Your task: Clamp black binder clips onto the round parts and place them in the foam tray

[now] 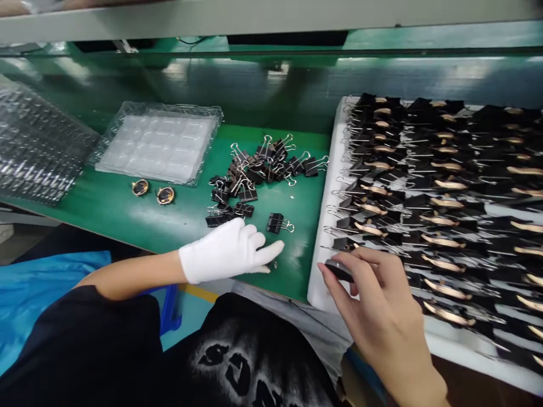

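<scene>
My left hand (231, 251), in a white glove, is low over the green bench top with its fingers stretched out. By its fingertips a small metallic bit (275, 264) shows, mostly hidden by the glove. Just beyond the fingers lies a single black binder clip (275, 223), and behind it a heap of binder clips (258, 169) with silver wire handles. My right hand (377, 299) is bare and closed in a pinch on a black binder clip (339, 270), partly covered by the fingers, at the left edge of the white tray (324, 271).
Rows of binder clips gripping tan-edged pieces (445, 263) fill the white tray. Two round gold-and-dark parts (165, 195) lie left of the heap. Behind them sits a clear plastic blister tray (159, 141), with a stack of clear trays (38, 141) at far left. A rail (271, 20) crosses overhead.
</scene>
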### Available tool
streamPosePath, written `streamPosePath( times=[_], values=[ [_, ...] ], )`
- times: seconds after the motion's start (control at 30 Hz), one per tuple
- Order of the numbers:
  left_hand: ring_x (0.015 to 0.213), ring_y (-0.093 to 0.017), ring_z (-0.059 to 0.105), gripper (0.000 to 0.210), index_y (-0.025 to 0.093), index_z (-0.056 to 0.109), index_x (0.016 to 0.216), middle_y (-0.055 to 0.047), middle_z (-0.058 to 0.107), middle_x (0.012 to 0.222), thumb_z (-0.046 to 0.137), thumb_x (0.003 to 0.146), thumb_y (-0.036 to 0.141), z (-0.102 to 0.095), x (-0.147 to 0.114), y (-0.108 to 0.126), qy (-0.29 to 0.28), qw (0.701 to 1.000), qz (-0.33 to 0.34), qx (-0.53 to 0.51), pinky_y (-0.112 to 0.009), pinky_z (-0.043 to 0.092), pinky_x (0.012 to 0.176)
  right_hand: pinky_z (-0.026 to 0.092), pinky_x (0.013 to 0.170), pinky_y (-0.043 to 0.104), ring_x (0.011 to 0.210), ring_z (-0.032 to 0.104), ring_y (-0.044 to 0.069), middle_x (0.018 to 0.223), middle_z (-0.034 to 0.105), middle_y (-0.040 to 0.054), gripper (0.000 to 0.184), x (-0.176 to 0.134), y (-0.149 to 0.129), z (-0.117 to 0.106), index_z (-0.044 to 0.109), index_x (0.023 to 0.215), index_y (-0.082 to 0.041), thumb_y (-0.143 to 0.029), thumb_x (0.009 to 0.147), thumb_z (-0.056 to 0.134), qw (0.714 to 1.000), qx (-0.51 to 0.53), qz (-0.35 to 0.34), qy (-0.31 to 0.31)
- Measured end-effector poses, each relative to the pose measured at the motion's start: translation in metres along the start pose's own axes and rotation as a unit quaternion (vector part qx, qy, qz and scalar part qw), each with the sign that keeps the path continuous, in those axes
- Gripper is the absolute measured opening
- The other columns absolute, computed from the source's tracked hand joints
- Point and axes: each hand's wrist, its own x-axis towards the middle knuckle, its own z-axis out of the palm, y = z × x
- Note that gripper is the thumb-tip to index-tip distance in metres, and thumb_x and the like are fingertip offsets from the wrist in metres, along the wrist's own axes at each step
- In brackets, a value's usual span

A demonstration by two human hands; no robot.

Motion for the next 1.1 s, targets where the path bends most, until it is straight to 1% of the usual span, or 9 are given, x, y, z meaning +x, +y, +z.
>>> streamPosePath(
  times=[0.1, 0.17, 0.23, 0.3, 0.43, 0.63, 0.77, 0.9, 1.1],
  values=[
    [0.067, -0.019, 0.059, 0.055, 0.018, 0.062, 0.134, -0.004, 0.069, 0.082, 0.054, 0.103, 0.063, -0.008, -0.016, -0.018, 0.022, 0.997, -0.071, -0.021, -0.035, 0.033, 0.061, 0.056, 0.075, 0.030, 0.079, 0.073, 0.018, 0.100, 0.074, 0.0077, 0.014, -0.005, 0.003, 0.005, 0.063, 0.115, -0.016, -0.014, 0.102, 0.067, 0.999, 0.046, -0.012, -0.002],
    [0.075, -0.019, 0.063, 0.047, 0.023, 0.067, 0.120, -0.003, 0.071, 0.086, 0.050, 0.104, 0.064, -0.015, -0.043, -0.039, 0.041, 0.975, -0.213, -0.047, -0.035, 0.040, 0.065, 0.055, 0.073, 0.029, 0.069, 0.071, 0.015, 0.092, 0.076, 0.0032, 0.014, -0.010, 0.005, 0.006, 0.063, 0.115, -0.018, -0.014, 0.102, 0.068, 0.998, 0.060, -0.014, -0.001],
    [0.090, -0.019, 0.067, 0.042, 0.023, 0.067, 0.111, -0.004, 0.073, 0.099, 0.050, 0.105, 0.061, -0.016, -0.079, -0.060, 0.077, 0.881, -0.466, -0.036, -0.035, 0.048, 0.079, 0.054, 0.070, 0.029, 0.064, 0.070, 0.014, 0.089, 0.076, 0.0019, 0.013, -0.013, 0.007, 0.007, 0.064, 0.113, -0.018, -0.015, 0.101, 0.069, 0.998, 0.064, -0.018, 0.008],
    [0.085, -0.021, 0.066, 0.054, 0.021, 0.066, 0.106, -0.005, 0.070, 0.098, 0.060, 0.093, 0.073, -0.009, -0.112, -0.076, 0.057, 0.804, -0.591, -0.008, -0.036, 0.049, 0.075, 0.054, 0.071, 0.030, 0.066, 0.072, 0.015, 0.090, 0.077, 0.0033, 0.013, -0.014, 0.008, 0.009, 0.065, 0.112, -0.017, -0.016, 0.101, 0.070, 0.997, 0.074, -0.034, 0.011],
    [0.076, -0.019, 0.064, 0.053, 0.018, 0.066, 0.101, -0.007, 0.072, 0.096, 0.070, 0.085, 0.068, 0.019, -0.143, -0.084, 0.008, 0.785, -0.619, -0.019, -0.033, 0.046, 0.066, 0.057, 0.074, 0.031, 0.072, 0.075, 0.017, 0.091, 0.077, 0.0046, 0.016, -0.009, 0.006, 0.014, 0.066, 0.114, -0.015, -0.012, 0.099, 0.071, 0.991, 0.113, -0.069, 0.002],
    [0.082, -0.020, 0.072, 0.045, 0.018, 0.062, 0.113, -0.005, 0.074, 0.090, 0.069, 0.087, 0.054, 0.040, -0.131, -0.077, -0.004, 0.745, -0.661, -0.091, -0.033, 0.055, 0.075, 0.063, 0.094, 0.031, 0.096, 0.080, 0.019, 0.113, 0.081, 0.0088, 0.046, -0.008, 0.001, 0.020, 0.064, 0.139, -0.017, -0.001, 0.096, 0.068, 0.982, 0.181, -0.040, 0.038],
    [0.099, -0.022, 0.075, 0.048, 0.019, 0.056, 0.115, -0.012, 0.076, 0.110, 0.077, 0.082, 0.047, 0.029, -0.115, -0.076, 0.097, 0.778, -0.612, -0.106, -0.037, 0.060, 0.094, 0.063, 0.106, 0.036, 0.111, 0.079, 0.022, 0.125, 0.079, 0.0108, 0.053, -0.014, 0.004, 0.023, 0.065, 0.144, -0.018, 0.002, 0.094, 0.066, 0.978, 0.200, -0.007, 0.063],
    [0.114, -0.024, 0.075, 0.047, 0.022, 0.054, 0.112, -0.012, 0.076, 0.118, 0.080, 0.081, 0.045, -0.002, -0.065, -0.063, 0.245, 0.863, -0.427, -0.115, -0.038, 0.060, 0.103, 0.062, 0.112, 0.037, 0.119, 0.077, 0.023, 0.136, 0.076, 0.0117, 0.061, -0.010, 0.000, 0.024, 0.066, 0.146, -0.019, 0.005, 0.090, 0.070, 0.976, 0.198, -0.023, 0.089],
    [0.084, -0.017, 0.076, 0.020, 0.020, 0.061, 0.103, -0.004, 0.078, 0.104, 0.072, 0.089, 0.028, -0.039, 0.045, -0.037, 0.129, 0.940, -0.118, -0.294, -0.029, 0.058, 0.078, 0.063, 0.111, 0.036, 0.126, 0.074, 0.027, 0.146, 0.069, 0.0154, 0.072, 0.016, -0.013, 0.027, 0.056, 0.156, -0.015, 0.005, 0.089, 0.069, 0.976, 0.083, -0.070, 0.189]
  ],
)
